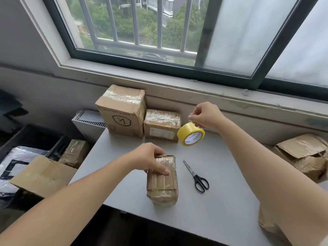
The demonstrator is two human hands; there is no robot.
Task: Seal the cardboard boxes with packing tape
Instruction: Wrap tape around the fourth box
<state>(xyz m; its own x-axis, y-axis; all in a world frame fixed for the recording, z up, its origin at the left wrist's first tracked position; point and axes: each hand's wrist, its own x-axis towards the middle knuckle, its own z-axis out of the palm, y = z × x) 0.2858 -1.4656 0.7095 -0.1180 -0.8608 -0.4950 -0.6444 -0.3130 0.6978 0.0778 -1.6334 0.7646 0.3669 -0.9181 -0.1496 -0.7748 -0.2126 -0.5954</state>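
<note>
A small cardboard box (162,185) wrapped in clear tape stands on the grey table (221,201). My left hand (148,158) grips its far top end, fingers curled over the edge. Above and to the right, my right hand (205,115) pinches the loose end of the tape, and the yellow tape roll (190,134) hangs just below it in the air. Black-handled scissors (196,176) lie on the table right of the box.
Two taped boxes, a tall one (122,110) and a low one (161,124), stand at the table's back under the window sill. More cardboard boxes (42,176) lie off the table at the left, and torn cardboard (305,153) at the right.
</note>
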